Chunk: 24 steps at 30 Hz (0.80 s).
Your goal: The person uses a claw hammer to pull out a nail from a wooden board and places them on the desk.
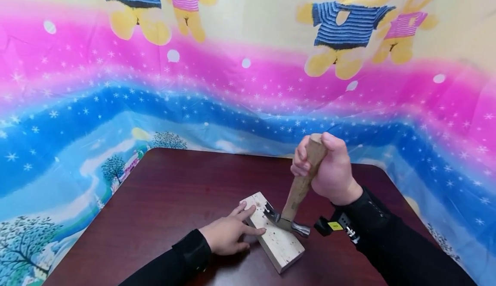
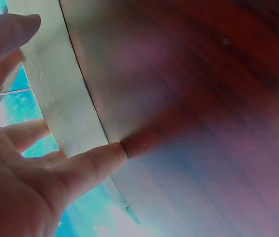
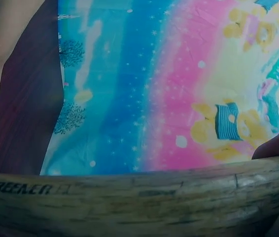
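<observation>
A pale wooden block [image 1: 284, 247], marked with small dark spots, lies at an angle on the dark tabletop. My left hand [image 1: 228, 234] rests against its left side, fingers spread and fingertips over the top edge. In the left wrist view, its extended fingers [image 2: 87, 165] reach along the block's side face [image 2: 55, 79]. With curled fingers my right hand [image 1: 337, 172] grips a claw hammer [image 1: 298, 191] near the upper end of its wooden handle. The handle leans up and rightward; the claw points left over the block's top, and the striking face overhangs its right edge. Lettering marks the handle [image 3: 129, 202].
The reddish-brown table [image 1: 174, 187] has rounded far corners. Behind it hangs a cloth [image 1: 248, 88] printed with bears and snowflakes, falling past the table's sides. A small black device with a yellow label [image 1: 335, 225] is strapped at my right wrist.
</observation>
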Each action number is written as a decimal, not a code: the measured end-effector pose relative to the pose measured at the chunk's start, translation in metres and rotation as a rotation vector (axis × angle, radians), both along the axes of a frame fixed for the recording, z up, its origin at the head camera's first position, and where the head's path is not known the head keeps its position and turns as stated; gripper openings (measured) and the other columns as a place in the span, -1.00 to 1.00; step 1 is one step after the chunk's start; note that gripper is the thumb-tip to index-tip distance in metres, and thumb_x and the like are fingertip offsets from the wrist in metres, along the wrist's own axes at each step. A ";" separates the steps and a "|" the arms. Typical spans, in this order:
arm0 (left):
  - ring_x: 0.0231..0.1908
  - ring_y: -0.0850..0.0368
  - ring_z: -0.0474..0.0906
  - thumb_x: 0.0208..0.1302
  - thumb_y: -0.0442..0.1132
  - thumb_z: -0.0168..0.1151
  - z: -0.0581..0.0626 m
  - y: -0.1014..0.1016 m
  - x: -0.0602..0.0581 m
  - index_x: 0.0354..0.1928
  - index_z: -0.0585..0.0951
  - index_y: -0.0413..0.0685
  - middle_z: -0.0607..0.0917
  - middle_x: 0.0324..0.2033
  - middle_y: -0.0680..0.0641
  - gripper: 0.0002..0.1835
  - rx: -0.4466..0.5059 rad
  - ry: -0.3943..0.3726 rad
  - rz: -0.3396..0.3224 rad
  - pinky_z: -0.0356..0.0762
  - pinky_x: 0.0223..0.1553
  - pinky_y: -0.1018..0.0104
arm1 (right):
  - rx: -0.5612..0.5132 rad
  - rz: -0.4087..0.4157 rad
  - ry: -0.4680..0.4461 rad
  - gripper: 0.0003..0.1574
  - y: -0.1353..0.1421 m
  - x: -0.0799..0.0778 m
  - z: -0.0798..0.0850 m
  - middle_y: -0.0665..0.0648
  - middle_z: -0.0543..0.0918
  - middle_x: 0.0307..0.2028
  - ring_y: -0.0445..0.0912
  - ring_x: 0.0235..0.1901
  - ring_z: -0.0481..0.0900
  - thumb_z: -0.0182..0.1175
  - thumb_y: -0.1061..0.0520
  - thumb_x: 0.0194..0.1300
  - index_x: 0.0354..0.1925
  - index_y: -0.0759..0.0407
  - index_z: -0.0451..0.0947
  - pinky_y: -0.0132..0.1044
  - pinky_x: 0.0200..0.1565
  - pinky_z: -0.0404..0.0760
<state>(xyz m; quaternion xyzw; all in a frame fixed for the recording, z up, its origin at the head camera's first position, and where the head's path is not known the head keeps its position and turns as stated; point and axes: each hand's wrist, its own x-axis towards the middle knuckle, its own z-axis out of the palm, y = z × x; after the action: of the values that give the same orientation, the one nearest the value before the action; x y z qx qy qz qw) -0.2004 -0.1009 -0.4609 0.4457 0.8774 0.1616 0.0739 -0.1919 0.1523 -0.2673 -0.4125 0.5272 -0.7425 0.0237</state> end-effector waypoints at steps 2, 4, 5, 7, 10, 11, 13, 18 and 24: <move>0.47 -0.29 -0.10 0.32 -0.12 0.32 0.000 0.000 0.000 0.35 0.44 0.54 0.03 0.52 -0.19 -0.41 0.005 -0.006 0.003 0.44 -0.45 0.55 | -0.037 0.039 0.010 -0.31 0.008 0.000 0.000 0.10 0.28 -0.67 -0.04 -0.69 0.16 -0.42 -0.14 0.50 -0.52 0.16 0.45 -0.09 -0.58 0.17; 0.48 -0.28 -0.12 0.33 -0.12 0.30 0.000 -0.001 0.000 0.34 0.44 0.54 0.02 0.53 -0.18 -0.42 0.005 -0.019 0.007 0.39 -0.52 0.56 | -0.084 0.080 0.002 -0.27 0.018 0.001 -0.002 0.12 0.24 -0.67 -0.01 -0.68 0.15 -0.48 -0.13 0.49 -0.51 0.21 0.46 -0.06 -0.55 0.14; 0.48 -0.28 -0.12 0.33 -0.12 0.30 0.000 -0.001 0.000 0.34 0.44 0.54 0.02 0.53 -0.18 -0.42 0.002 -0.015 0.009 0.38 -0.52 0.56 | -0.112 0.101 0.001 -0.25 0.024 0.001 -0.003 0.13 0.23 -0.67 0.00 -0.68 0.15 -0.49 -0.12 0.48 -0.51 0.23 0.46 -0.04 -0.54 0.13; 0.48 -0.27 -0.12 0.33 -0.11 0.30 0.000 -0.001 0.001 0.34 0.45 0.55 0.02 0.53 -0.17 -0.42 -0.005 -0.014 0.017 0.39 -0.52 0.55 | -0.179 0.152 -0.006 -0.24 0.036 0.000 -0.008 0.15 0.21 -0.67 0.02 -0.68 0.16 -0.50 -0.12 0.45 -0.50 0.29 0.45 -0.03 -0.53 0.11; 0.48 -0.26 -0.12 0.33 -0.11 0.29 -0.001 -0.001 0.001 0.33 0.44 0.58 0.02 0.53 -0.16 -0.42 -0.013 -0.007 0.026 0.42 -0.47 0.54 | -0.297 0.207 -0.048 -0.24 0.059 0.000 -0.015 0.20 0.22 -0.67 0.06 -0.68 0.18 -0.47 -0.13 0.38 -0.50 0.38 0.44 -0.01 -0.52 0.12; 0.49 -0.25 -0.12 0.33 -0.11 0.29 -0.001 -0.001 0.002 0.33 0.44 0.58 0.02 0.53 -0.15 -0.42 -0.013 -0.010 0.024 0.43 -0.47 0.54 | -0.339 0.216 -0.081 -0.23 0.068 0.001 -0.016 0.20 0.22 -0.67 0.06 -0.68 0.18 -0.45 -0.14 0.36 -0.50 0.41 0.44 -0.01 -0.53 0.12; 0.49 -0.25 -0.12 0.33 -0.10 0.29 -0.003 0.000 0.003 0.34 0.43 0.59 0.01 0.53 -0.15 -0.42 -0.013 -0.020 0.015 0.45 -0.44 0.54 | -0.422 0.228 -0.160 -0.20 0.088 0.005 -0.016 0.21 0.22 -0.68 0.08 -0.68 0.18 -0.42 -0.16 0.33 -0.48 0.47 0.46 0.00 -0.52 0.11; 0.48 -0.28 -0.10 0.34 -0.09 0.28 -0.003 0.004 0.001 0.35 0.42 0.57 0.02 0.53 -0.17 -0.42 -0.016 -0.013 -0.018 0.52 -0.22 0.51 | -0.599 0.203 -0.334 -0.18 0.128 0.016 0.008 0.19 0.20 -0.68 0.09 -0.69 0.14 -0.34 -0.24 0.27 -0.47 0.48 0.44 0.01 -0.51 0.14; 0.48 -0.25 -0.09 0.32 -0.13 0.29 0.005 0.004 -0.002 0.32 0.46 0.56 0.06 0.52 -0.16 -0.43 -0.041 -0.005 0.024 0.55 -0.06 0.37 | -0.656 0.254 -0.384 -0.17 0.134 0.018 0.048 0.23 0.24 -0.65 0.12 -0.66 0.15 -0.33 -0.39 0.31 -0.49 0.36 0.29 0.05 -0.43 0.25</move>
<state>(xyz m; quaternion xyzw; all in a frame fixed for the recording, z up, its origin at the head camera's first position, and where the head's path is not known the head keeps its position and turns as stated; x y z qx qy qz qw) -0.2022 -0.0974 -0.4561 0.4333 0.8855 0.1457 0.0833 -0.1739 0.2860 -0.2193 -0.3139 0.1931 -0.9261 0.0805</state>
